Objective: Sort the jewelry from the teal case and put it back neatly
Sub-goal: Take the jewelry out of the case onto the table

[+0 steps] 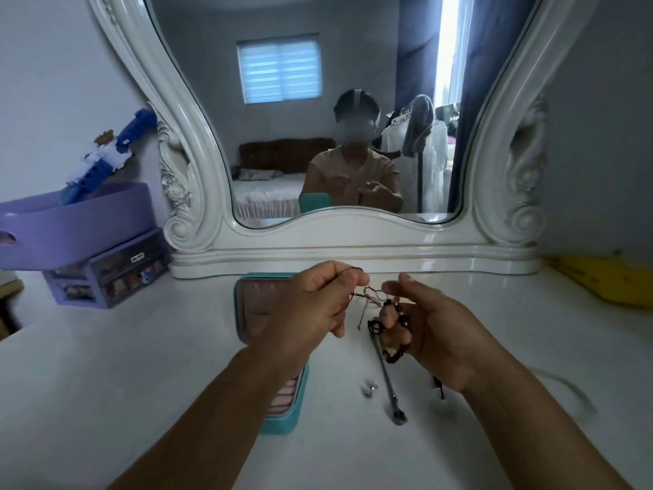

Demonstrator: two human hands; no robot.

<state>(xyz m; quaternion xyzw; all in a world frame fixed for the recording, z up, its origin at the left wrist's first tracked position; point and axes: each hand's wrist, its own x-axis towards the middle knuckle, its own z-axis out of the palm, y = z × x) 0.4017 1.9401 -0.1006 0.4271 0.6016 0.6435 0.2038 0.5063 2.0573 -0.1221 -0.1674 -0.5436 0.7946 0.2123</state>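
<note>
Both hands are raised above the white dresser top (141, 348), just in front of the big white-framed mirror (219, 164). The left hand (307, 305) pinches a thin dark cord (367, 293) between thumb and forefinger, its other fingers curled under. The right hand (434, 330) curls around a dark beaded bracelet (397, 353), which loops across its fingers, and its thumb and forefinger come up to the same cord, so the tangle hangs between the two hands. A small silver piece dangles from the knot; what it is I cannot tell. Below them a slim silver chain (385, 376) lies on the top, and two small silver earrings (370, 387) sit just beside it. The teal case (279, 422) lies open under the left forearm, pale pink lining showing. Off to the left a purple tub (70, 224) rests on a small purple drawer box (113, 274)
</note>
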